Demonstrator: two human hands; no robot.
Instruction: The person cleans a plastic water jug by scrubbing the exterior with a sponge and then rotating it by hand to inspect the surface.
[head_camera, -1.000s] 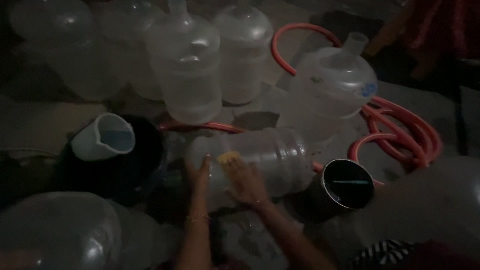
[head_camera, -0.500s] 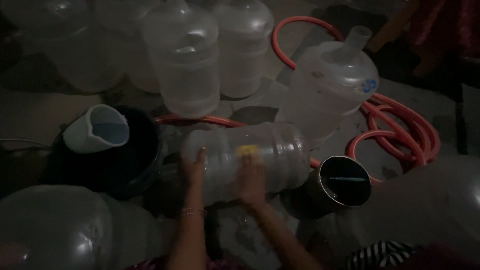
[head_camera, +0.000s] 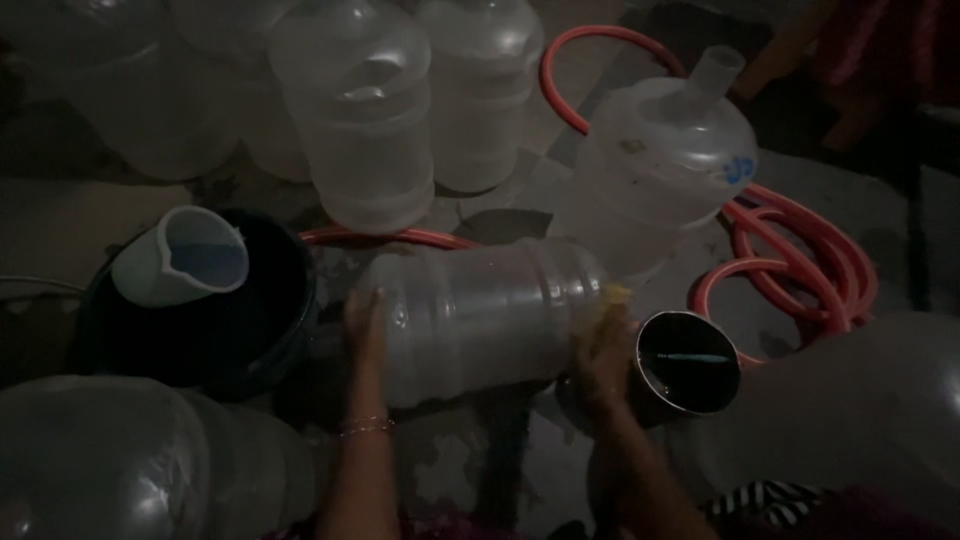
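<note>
On the dim wet floor, centre of view, one clear plastic water jug (head_camera: 480, 320) lying on its side, between a dark basin and a small metal pot; left hand (head_camera: 365, 325) laid flat against the jug's left end, fingers spread and pressed to the plastic, not clasped round anything; a thin bracelet (head_camera: 365, 427) on that wrist; right hand (head_camera: 600, 350) at the jug's right end, closed on a yellow sponge (head_camera: 615, 297) held against the jug. To the left, one dark round basin (head_camera: 285, 340) with one pale measuring jug (head_camera: 185, 260) resting in it. Just right of the right hand, one round metal pot (head_camera: 688, 362), dark inside. Behind, at least four upright clear jugs, the nearest (head_camera: 365, 110) straight behind the lying one; one more (head_camera: 665, 165) tilted at right, neck upward. One orange hose (head_camera: 800, 250) looped across the floor at right; two further jugs blurred along the near edge, lower left (head_camera: 110, 460) and lower right (head_camera: 860, 420).
</note>
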